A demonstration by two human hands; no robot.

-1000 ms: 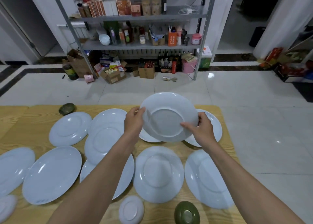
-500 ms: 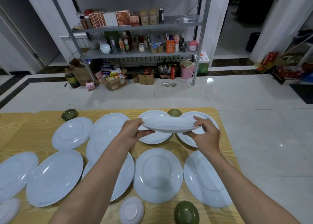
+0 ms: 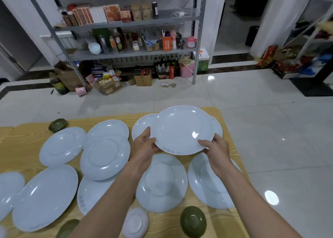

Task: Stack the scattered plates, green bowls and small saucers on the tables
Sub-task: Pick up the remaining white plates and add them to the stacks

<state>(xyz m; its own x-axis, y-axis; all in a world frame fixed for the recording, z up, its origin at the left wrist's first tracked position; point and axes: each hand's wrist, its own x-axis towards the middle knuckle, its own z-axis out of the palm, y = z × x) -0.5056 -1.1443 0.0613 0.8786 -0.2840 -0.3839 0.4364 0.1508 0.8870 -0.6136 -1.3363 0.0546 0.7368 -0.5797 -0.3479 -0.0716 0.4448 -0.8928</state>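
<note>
L hand [image 3: 144,146] and R hand [image 3: 217,147] both clamp the held plate [image 3: 182,129] at its near rim, one per side. R thumb lies on the top face, fingers curled under. L fingers wrap the rim edge. Plate is face-up, held clear of the table [image 3: 19,147]. Beyond the fingertips, a far plate [image 3: 141,126] is partly covered. Below the wrists lie two inverted plates [image 3: 161,182]. Nearer, betw. the forearms: small saucer [image 3: 136,222] and green bowl [image 3: 193,221].
</note>
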